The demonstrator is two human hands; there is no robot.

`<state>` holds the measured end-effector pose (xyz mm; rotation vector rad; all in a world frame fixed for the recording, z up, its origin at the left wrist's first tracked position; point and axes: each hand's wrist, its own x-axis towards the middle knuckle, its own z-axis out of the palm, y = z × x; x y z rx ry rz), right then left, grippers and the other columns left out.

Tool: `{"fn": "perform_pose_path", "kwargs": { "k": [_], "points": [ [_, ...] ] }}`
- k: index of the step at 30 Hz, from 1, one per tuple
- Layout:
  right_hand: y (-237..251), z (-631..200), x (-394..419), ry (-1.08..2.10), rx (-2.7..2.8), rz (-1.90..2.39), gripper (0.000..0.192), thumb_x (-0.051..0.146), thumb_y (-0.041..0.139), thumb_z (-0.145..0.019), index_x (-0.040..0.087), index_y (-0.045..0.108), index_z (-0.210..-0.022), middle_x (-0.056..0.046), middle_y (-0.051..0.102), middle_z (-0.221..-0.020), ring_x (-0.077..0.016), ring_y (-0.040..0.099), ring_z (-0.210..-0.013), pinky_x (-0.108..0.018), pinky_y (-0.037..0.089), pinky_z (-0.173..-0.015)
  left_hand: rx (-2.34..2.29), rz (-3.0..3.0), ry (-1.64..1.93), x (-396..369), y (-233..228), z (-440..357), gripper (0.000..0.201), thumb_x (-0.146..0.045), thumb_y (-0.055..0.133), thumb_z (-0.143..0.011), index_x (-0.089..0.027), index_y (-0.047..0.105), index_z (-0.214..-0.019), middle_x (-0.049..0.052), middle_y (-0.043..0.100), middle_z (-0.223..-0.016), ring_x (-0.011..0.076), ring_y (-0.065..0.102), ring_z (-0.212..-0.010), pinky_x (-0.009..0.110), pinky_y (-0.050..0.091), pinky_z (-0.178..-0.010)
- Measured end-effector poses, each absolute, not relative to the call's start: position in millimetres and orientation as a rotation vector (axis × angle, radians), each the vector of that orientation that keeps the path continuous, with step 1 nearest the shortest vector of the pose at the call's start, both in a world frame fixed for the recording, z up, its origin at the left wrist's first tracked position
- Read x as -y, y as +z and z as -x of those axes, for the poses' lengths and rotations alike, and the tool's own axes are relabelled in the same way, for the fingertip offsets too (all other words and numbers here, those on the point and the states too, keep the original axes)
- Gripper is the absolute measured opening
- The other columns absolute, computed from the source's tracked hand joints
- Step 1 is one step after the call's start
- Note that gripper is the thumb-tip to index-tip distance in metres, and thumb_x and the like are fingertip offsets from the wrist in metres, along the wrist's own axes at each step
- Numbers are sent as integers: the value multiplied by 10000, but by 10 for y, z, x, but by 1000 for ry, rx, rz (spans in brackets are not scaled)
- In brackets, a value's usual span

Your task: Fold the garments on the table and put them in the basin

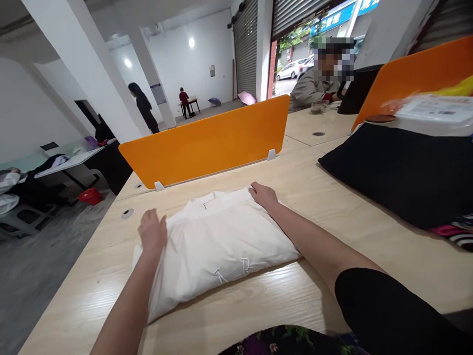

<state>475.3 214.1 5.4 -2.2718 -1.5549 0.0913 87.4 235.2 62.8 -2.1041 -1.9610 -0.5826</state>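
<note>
Left hand (152, 232), blurred. Black cloth (395, 170), cut off at the right edge; blue sign (338, 18), cropped at the top. Person (8, 182), cut off at far left. Wall notice (212, 71), too small to read from where I stand.

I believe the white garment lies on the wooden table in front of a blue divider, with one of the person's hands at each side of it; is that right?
Not quite: the divider is orange, not blue, as the head view shows. The white garment does lie on the wooden table in front of it, with the left hand and right hand at its sides.
</note>
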Motion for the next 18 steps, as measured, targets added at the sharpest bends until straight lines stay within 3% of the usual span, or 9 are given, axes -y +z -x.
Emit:
{"fn": "perform_pose_path", "kwargs": {
  "k": [2, 6, 9, 12, 14, 16, 18],
  "points": [
    [53, -4731, -2128, 98, 1557, 2282, 364, 370, 321, -961, 206, 585, -1149, -115, 684, -1084, -251, 615, -960, -314, 388, -719, 1648, 2399, -557, -2205, 616, -1186, 469, -407, 388, -933, -148, 490, -1309, 149, 464, -1414, 288, 384, -1316, 443, 334, -1072],
    [88, -4755, -2096, 135, 1569, 2296, 374, 358, 320, -962, 200, 585, -1174, -114, 670, -1131, -245, 604, -999, -314, 400, -745, 1442, 2768, -172, -1816, 300, -1723, 569, -586, 407, -896, -334, 430, -1406, 37, 325, -1542, 400, 226, -1403, 632, 212, -1095],
    [245, -4773, -2093, 161, 1568, 2317, 363, 333, 373, -943, 180, 593, -1188, -125, 664, -1141, -247, 600, -1011, -323, 414, -779, 1445, 2774, -80, -1651, 88, -1824, 573, -583, 327, -923, -348, 374, -1444, 26, 269, -1566, 418, 181, -1418, 670, 170, -1094],
    [512, -4583, -2057, 59, 1534, 2301, 374, 299, 386, -936, 150, 580, -1218, -160, 618, -1220, -279, 557, -1100, -414, 397, -899, 1417, 2745, -81, -1640, 37, -1781, 561, -583, 323, -925, -369, 370, -1442, 16, 280, -1562, 400, 203, -1418, 659, 199, -1094],
    [642, -4303, -1969, -89, 1586, 2184, 406, 316, 349, -958, 160, 544, -1278, -163, 565, -1309, -295, 485, -1206, -518, 312, -1010, 1403, 2718, -86, -1662, 43, -1767, 545, -574, 334, -926, -384, 377, -1434, 9, 293, -1557, 391, 220, -1416, 656, 223, -1088],
    [643, -3973, -1842, -213, 1759, 1996, 450, 376, 321, -977, 197, 485, -1356, -135, 479, -1420, -297, 358, -1331, -597, 138, -1096, 1404, 2693, -95, -1683, 42, -1780, 540, -562, 341, -928, -378, 381, -1433, 5, 294, -1556, 392, 225, -1414, 654, 239, -1080],
    [504, -3697, -1723, -189, 1974, 1884, 504, 467, 326, -970, 235, 446, -1401, -102, 393, -1494, -316, 230, -1405, -634, 43, -1104, 1418, 2681, -124, -1708, 29, -1784, 562, -545, 333, -934, -329, 361, -1452, 18, 294, -1555, 379, 241, -1411, 627, 251, -1088]
  ]
}}
